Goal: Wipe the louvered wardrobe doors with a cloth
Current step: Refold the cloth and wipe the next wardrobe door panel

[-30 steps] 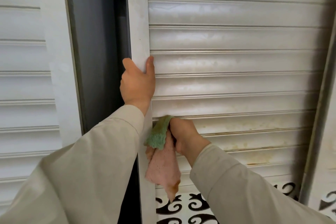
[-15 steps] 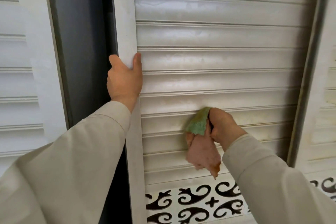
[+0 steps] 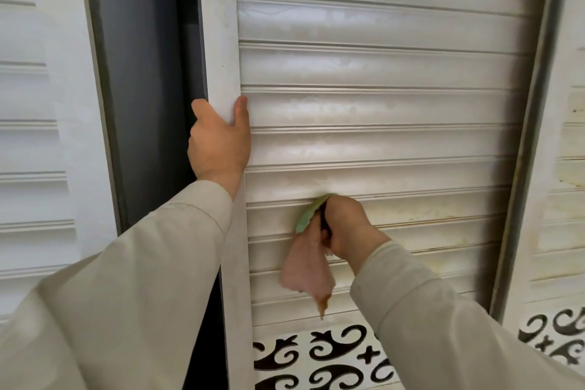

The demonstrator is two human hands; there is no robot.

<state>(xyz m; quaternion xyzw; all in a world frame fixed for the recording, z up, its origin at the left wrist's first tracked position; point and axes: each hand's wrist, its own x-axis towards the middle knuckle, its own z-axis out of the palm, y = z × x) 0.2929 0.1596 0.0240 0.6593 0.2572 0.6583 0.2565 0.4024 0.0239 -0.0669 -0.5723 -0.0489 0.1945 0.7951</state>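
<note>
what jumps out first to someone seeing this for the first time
The right hand presses a green and pink cloth against a lower slat of the louvered door. The left hand grips that door's left edge, beside a dark gap.

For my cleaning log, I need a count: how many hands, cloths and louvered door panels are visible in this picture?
Hands: 2, left hand and right hand
Cloths: 1, pink and green cloth
Louvered door panels: 3, left, middle, right
Total: 6
</note>
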